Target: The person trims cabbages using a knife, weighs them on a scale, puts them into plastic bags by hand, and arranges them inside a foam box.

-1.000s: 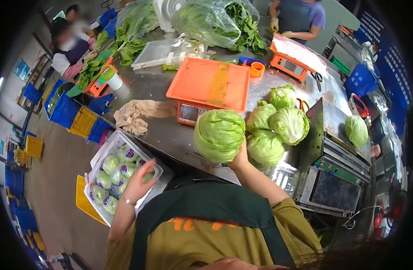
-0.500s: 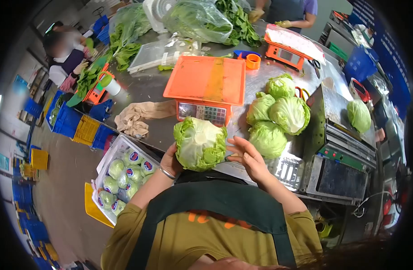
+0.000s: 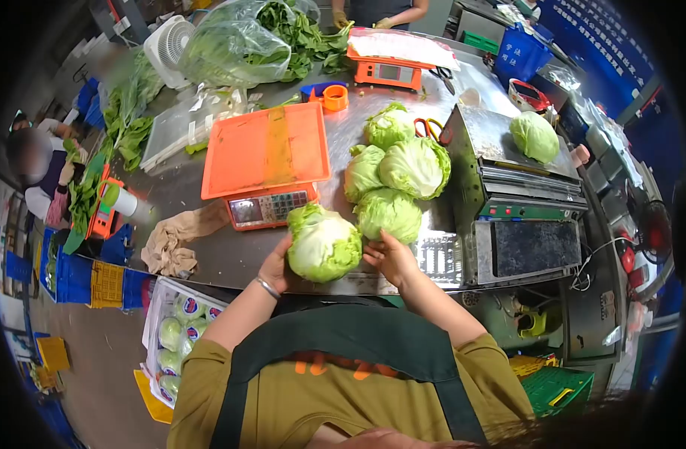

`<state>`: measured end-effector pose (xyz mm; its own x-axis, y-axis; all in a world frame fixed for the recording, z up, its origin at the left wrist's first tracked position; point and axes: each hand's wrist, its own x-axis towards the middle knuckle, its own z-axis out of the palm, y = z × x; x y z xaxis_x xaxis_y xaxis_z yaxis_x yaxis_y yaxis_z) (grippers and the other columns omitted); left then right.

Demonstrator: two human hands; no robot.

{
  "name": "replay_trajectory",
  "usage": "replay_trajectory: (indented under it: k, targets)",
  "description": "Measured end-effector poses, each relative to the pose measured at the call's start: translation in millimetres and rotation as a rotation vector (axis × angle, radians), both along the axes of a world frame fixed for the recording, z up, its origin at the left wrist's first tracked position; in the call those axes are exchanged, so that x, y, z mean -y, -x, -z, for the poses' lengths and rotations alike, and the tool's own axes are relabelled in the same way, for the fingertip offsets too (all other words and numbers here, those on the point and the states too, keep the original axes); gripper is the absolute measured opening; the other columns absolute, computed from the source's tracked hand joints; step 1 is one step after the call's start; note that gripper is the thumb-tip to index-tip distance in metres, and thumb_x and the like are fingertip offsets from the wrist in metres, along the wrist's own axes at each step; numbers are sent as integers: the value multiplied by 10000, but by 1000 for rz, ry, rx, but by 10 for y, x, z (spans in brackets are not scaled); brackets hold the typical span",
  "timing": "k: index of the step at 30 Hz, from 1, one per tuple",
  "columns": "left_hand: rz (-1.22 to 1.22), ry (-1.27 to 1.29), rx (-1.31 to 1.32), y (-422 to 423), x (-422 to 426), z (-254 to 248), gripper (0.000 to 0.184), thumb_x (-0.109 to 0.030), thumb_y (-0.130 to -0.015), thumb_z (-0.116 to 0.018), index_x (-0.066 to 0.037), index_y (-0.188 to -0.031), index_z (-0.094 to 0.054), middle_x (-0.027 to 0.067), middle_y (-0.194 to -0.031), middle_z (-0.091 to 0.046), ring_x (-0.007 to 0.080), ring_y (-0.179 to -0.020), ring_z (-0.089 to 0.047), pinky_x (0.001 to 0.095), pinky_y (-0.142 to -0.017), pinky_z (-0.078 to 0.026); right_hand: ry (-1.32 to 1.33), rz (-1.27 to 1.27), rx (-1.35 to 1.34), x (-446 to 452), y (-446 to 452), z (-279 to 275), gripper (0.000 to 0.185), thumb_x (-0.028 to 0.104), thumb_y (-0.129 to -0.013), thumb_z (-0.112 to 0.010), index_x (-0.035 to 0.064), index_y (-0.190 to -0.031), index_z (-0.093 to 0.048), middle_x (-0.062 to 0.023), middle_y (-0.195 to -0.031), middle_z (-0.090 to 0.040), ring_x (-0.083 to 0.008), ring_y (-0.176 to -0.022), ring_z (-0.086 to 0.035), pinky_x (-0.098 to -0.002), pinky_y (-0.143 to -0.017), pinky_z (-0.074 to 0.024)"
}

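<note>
Lettuce (image 3: 324,247) sits held in the cupped left hand (image 3: 274,268), right hand (image 3: 393,263) spread beside it, contact unclear; gentle palms should best spare those loose leaves (image 3: 349,253).

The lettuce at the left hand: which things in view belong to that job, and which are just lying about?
Probably in the job:
lettuce at the left hand
loose lettuces
nearest orange scale

Apparently just lying or standing about:
beige cloth
orange ring
white fan
</note>
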<state>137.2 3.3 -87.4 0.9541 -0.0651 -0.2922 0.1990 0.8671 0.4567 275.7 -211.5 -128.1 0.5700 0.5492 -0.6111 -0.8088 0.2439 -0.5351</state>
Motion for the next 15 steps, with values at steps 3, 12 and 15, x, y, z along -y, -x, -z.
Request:
replay_trajectory:
  k: [3,12,15]
  targets:
    - [59,-50,-10,-305,40,78,662,-473,-847,-539,-89,-1351,-349,112,-1337,-440,272,-1218,-436,445,-1017,-341,-5,33,33,-2,-126,75,481,310,-872,-574,19,-1217,-410,-147,-1093,-471,-264,-1010,-503,-374,-790,-472]
    - [138,16,-69,-900,221,95,654,-514,-861,-482,-122,-1363,-332,98,-1360,-415,281,-1241,-404,503,-1005,-322,63,125,128,70,-871,21,343,312,-858,-561,4,-1002,-511,-110,-947,-529,-228,-823,-560,-358,-685,-483]
    - [124,36,-96,-1066,290,218,626,-493,-869,-483,-123,-1355,-345,100,-1353,-424,278,-1239,-409,511,-1002,-321,110,163,208,137,-1017,113,328,304,-863,-547,29,-1041,-521,-80,-978,-540,-207,-844,-560,-339,-679,-479]
